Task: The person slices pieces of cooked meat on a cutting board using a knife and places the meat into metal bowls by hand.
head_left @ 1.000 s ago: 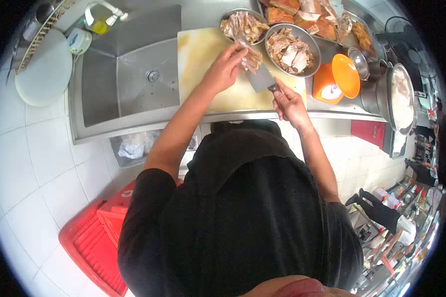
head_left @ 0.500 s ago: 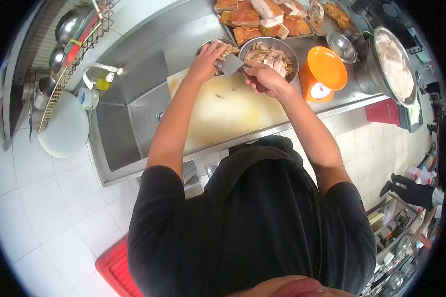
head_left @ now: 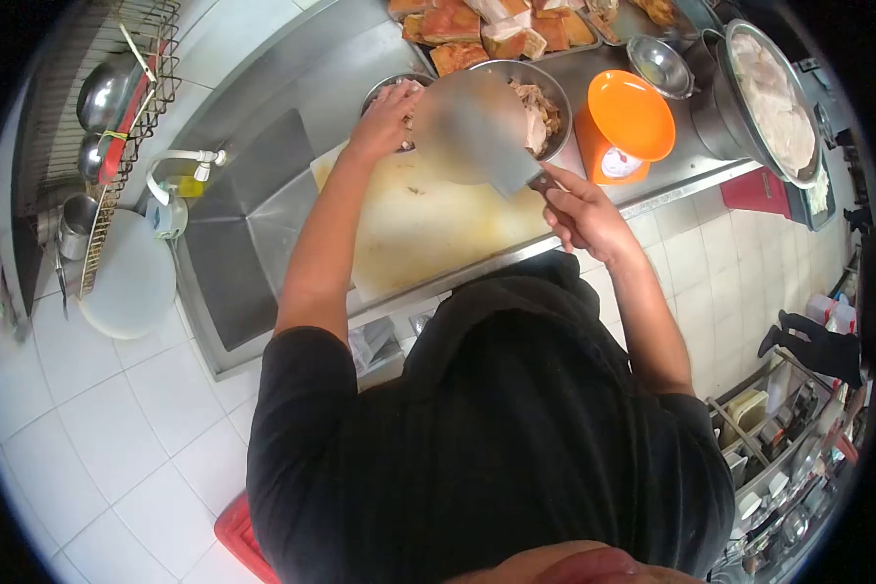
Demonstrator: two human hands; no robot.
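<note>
My right hand grips the handle of a cleaver, held over the right part of the cutting board. The blade points up and left, and a round blur hides part of it. My left hand reaches into the left metal bowl, its fingers stretched over the contents. That bowl's contents are mostly hidden under the hand. Beside it stands a larger metal bowl with cut meat, its left side blurred.
An orange scale stands right of the bowls. Behind are a tray of roasted meat slabs and a small metal bowl. A large basin of pale food is farther right. The sink lies left, with a white faucet.
My right hand has moved right and toward me with the cleaver, away from the left bowl. My left hand stays at that bowl. The view has shifted slightly.
</note>
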